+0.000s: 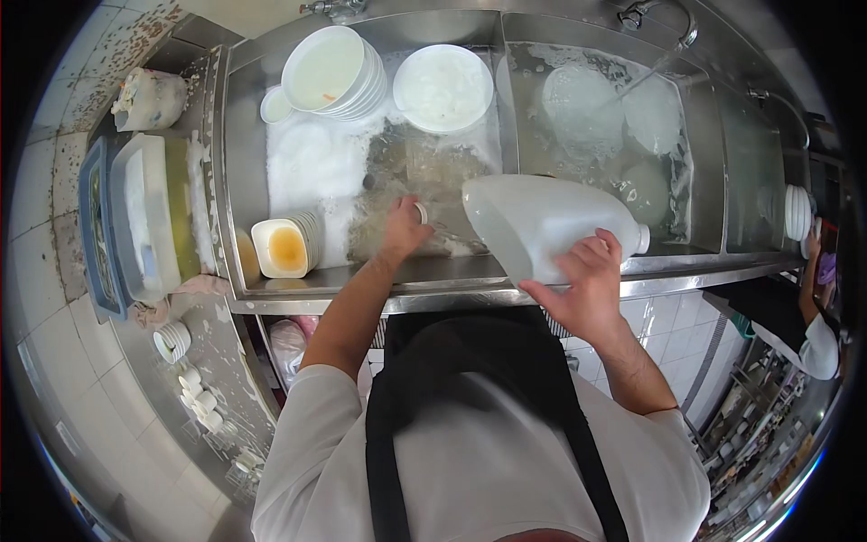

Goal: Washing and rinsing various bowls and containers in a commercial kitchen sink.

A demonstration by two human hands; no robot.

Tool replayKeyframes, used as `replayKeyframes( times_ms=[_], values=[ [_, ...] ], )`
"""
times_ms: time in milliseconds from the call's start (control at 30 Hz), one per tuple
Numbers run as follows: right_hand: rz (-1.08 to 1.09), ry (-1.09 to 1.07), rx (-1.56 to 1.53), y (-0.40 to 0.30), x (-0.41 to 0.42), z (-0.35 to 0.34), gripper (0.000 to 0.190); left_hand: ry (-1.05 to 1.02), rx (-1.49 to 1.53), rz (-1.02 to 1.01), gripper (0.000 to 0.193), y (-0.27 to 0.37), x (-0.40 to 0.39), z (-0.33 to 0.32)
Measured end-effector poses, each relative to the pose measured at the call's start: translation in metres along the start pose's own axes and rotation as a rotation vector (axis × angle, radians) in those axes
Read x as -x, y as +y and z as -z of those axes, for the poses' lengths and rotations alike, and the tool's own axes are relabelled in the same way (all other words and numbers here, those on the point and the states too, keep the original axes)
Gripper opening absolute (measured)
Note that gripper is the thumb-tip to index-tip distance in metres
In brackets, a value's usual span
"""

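My left hand (405, 232) is down in the cloudy water of the left sink basin (447, 271). A small white round item (421, 213), perhaps a cup or lid, sits between its fingers and thumb, partly hidden by water. My right hand (582, 284) grips a translucent white plastic jug (542, 210) lying on its side over the basin divider. The jug's neck points right and its wide end left. Nearby on the left stand nested square white bowls (284, 251), the front one holding orange-brown liquid.
Nested white round bowls (332, 71) and a foam-filled bowl (443, 88) stand at the back. A running faucet (684, 37) feeds the right basin (596, 159), where bowls lie submerged. Left are a plastic tub (145, 217) and stacked cups (173, 342). Another person's arm (811, 271) is far right.
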State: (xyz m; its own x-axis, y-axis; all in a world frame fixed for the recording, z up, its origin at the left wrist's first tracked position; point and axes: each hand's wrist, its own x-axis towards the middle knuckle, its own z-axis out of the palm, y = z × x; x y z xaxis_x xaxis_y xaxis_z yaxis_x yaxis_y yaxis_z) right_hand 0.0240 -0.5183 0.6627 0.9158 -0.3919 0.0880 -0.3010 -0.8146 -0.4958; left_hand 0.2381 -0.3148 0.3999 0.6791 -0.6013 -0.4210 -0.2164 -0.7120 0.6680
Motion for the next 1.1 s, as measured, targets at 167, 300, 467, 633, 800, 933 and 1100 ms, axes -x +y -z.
replayKeyframes(
  times_ms=[167,300,467,633,800,933,1100],
  values=[
    [-0.072,0.179,0.176,0.034,0.007,-0.003,0.035,-0.055,-0.393,-0.204,0.06,0.009,-0.001,-0.016],
    [-0.449,0.187,0.542,0.128,-0.005,-0.012,0.038,-0.061,-0.36,-0.139,0.059,0.012,-0.002,-0.012],
    [-0.741,-0.239,0.665,0.227,-0.01,-0.062,0.047,-0.115,-0.152,-0.053,0.065,0.006,0.001,0.005],
    [-0.992,0.002,-0.173,0.279,-0.009,-0.1,0.045,-0.046,0.27,0.25,0.061,-0.002,-0.003,0.016],
    [-0.972,0.352,-0.899,0.26,0.019,-0.082,0.032,-0.059,0.906,0.374,0.049,-0.009,0.001,0.04],
    [-0.804,0.355,-1.019,0.21,0.034,-0.04,0.022,-0.237,1.274,0.38,0.042,-0.001,0.004,0.05],
    [-0.654,0.093,-0.955,0.152,0.02,-0.001,0.019,-0.337,1.394,0.436,0.043,0.016,-0.002,0.041]
  ],
)
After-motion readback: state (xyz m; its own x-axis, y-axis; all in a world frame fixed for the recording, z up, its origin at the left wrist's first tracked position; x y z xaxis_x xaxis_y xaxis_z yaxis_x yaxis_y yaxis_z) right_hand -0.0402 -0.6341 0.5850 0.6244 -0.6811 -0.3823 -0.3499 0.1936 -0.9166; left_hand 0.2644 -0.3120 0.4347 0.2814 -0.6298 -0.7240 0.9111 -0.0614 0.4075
